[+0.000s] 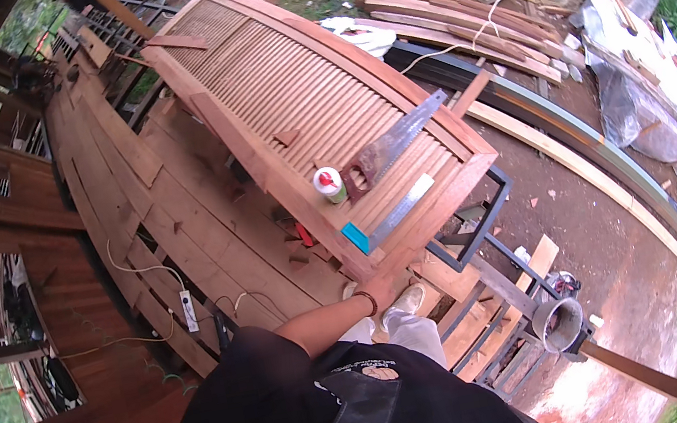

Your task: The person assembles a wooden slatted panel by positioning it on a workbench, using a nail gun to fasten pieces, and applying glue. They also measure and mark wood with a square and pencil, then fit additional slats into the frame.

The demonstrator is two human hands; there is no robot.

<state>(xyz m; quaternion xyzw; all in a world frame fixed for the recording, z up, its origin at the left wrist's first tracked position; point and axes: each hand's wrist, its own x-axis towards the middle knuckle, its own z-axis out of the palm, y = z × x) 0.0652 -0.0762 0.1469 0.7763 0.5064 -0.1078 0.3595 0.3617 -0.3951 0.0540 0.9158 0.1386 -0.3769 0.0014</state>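
My left hand (380, 292) is at the near end of a reddish louvred wooden door (289, 188), by its end rail, with a beaded bracelet on the wrist. Its fingers are too small and unclear to make out. On the door's near half lie a handsaw (408, 136) with a dark handle and a try square (355, 237) with a blue stock. A white bottle (330, 184) with a red cap stands beside the saw handle. A small triangular wood offcut (286, 137) rests on the slats. My right hand is out of view; a strip of skin shows at the bottom edge.
Dark metal frames (485, 222) stick out under the door's right side. Wide planks (207, 235) run along the left, with a white power strip (188, 310) and cord. Stacked boards (460, 27) lie at the right. A round container (558, 325) stands near the lower right.
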